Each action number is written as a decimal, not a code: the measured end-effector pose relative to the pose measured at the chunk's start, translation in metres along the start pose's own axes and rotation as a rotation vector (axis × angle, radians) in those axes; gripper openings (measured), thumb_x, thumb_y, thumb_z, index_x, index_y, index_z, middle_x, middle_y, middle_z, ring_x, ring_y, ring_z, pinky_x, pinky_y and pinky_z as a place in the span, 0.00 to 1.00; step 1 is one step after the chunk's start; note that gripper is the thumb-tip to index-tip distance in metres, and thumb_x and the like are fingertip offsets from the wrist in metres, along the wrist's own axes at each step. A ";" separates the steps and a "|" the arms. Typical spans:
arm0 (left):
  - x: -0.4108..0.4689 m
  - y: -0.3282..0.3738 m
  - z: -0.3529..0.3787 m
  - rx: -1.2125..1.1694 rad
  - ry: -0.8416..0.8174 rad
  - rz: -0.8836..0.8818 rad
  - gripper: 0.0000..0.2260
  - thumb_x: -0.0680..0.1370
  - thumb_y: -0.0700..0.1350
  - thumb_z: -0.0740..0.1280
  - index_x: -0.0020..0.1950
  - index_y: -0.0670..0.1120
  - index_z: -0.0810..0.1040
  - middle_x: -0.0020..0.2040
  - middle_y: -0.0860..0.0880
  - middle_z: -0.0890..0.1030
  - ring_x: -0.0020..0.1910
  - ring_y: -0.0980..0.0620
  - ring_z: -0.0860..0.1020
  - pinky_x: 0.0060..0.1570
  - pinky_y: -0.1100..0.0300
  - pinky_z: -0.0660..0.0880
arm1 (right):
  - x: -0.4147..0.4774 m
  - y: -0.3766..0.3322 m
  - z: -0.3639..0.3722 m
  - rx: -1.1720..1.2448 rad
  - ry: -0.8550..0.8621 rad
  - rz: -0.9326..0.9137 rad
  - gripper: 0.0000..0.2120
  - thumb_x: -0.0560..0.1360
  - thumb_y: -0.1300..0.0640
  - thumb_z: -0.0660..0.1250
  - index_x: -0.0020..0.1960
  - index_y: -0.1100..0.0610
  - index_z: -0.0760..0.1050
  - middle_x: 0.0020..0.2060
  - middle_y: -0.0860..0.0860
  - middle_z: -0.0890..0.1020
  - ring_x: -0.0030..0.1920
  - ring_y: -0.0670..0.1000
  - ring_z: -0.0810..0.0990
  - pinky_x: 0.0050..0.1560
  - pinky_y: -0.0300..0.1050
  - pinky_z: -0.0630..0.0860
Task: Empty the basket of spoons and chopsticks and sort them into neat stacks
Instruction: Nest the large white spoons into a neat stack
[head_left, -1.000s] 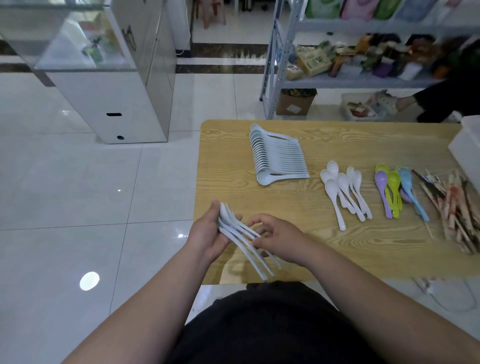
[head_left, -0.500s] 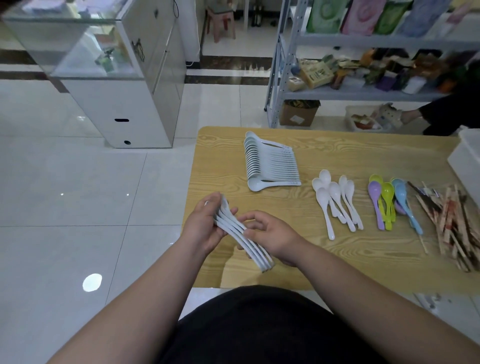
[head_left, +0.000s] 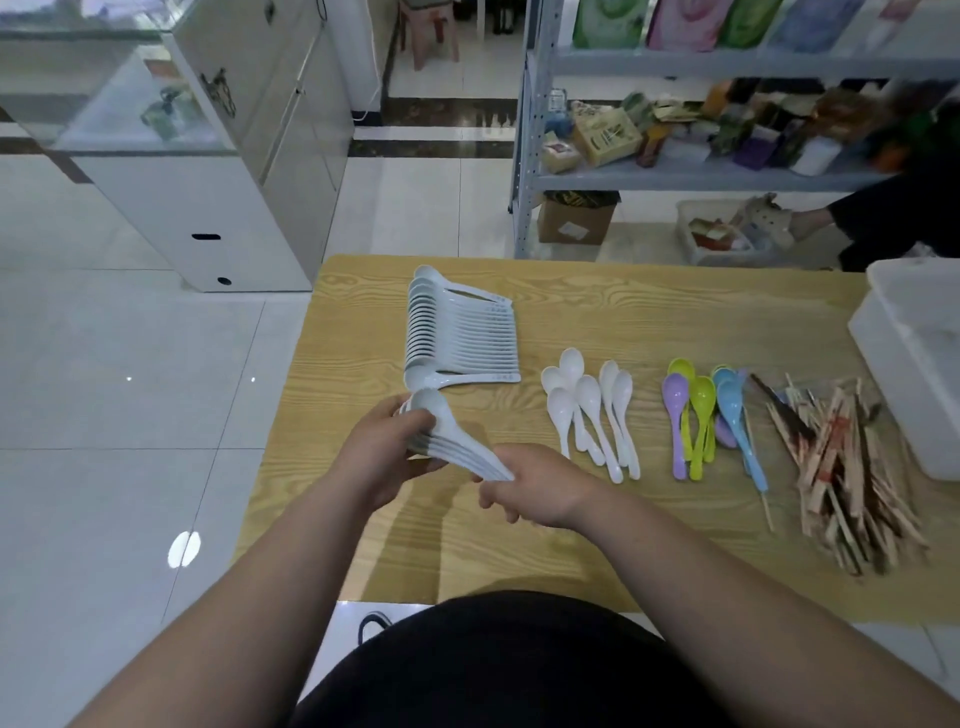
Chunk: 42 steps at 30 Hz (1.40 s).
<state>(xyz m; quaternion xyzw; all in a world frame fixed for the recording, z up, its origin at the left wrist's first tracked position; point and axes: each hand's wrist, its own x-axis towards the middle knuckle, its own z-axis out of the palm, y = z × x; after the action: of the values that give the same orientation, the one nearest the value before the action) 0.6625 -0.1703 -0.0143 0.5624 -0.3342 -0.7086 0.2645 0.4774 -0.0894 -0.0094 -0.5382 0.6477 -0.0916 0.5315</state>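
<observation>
A long nested row of white spoons (head_left: 462, 338) lay on the wooden table (head_left: 649, 312), with its bowls to the left and its handles fanned to the right. Just nearer the person than that row's closest spoon was a small bundle of white spoons (head_left: 451, 441), held a little above the tabletop. Its bowls pointed toward the row and its handles slanted away to the right. The topmost bowl overlapped the row's near end in the view, and whether the two touched could not be told.

The left hand (head_left: 387, 457) was wrapped round the bundle's bowls from the left, fingers curled over them. The right hand (head_left: 540, 491) clasped the handle tips, its fingers folded beneath them.

Right of the row, close beside its handle ends, lay loose white spoons (head_left: 592, 410) with their handles toward the person. Farther right of the row was a cluster of coloured spoons (head_left: 701, 415) in purple, green and blue. Beyond those lay a rough heap of chopsticks (head_left: 852, 467), many of them in paper sleeves. At the far right of the row's side of the table, partly cut off by the frame, stood a white basket (head_left: 914, 364).

Behind the row, off the table, was a metal shelf unit (head_left: 675, 176) crowded with packets, with a cardboard box (head_left: 574, 221) on the floor under it. To the row's left rear stood a white cabinet (head_left: 234, 208) on the tiled floor.
</observation>
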 end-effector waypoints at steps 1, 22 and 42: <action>0.001 -0.001 0.001 0.094 -0.004 -0.041 0.14 0.78 0.35 0.65 0.63 0.41 0.76 0.55 0.39 0.80 0.50 0.42 0.82 0.51 0.44 0.82 | 0.001 0.008 -0.006 -0.160 0.015 -0.029 0.03 0.79 0.52 0.65 0.51 0.51 0.74 0.41 0.44 0.79 0.38 0.46 0.79 0.35 0.40 0.70; 0.041 -0.017 -0.013 1.166 -0.063 0.032 0.13 0.76 0.44 0.69 0.60 0.51 0.76 0.46 0.54 0.81 0.39 0.59 0.77 0.31 0.65 0.68 | 0.071 0.050 -0.020 -0.647 0.068 -0.252 0.18 0.81 0.50 0.62 0.70 0.47 0.72 0.54 0.51 0.76 0.52 0.55 0.77 0.46 0.49 0.75; 0.151 -0.049 -0.032 1.201 0.044 0.523 0.20 0.66 0.34 0.75 0.57 0.39 0.79 0.50 0.41 0.76 0.44 0.40 0.77 0.38 0.55 0.73 | 0.183 0.042 -0.063 -0.365 0.495 -0.138 0.19 0.79 0.50 0.67 0.68 0.55 0.75 0.69 0.54 0.70 0.71 0.55 0.68 0.66 0.50 0.70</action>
<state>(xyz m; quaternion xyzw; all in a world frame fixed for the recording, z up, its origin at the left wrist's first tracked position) 0.6597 -0.2583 -0.1503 0.5268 -0.7920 -0.2993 0.0751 0.4289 -0.2468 -0.1196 -0.6287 0.7251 -0.1380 0.2448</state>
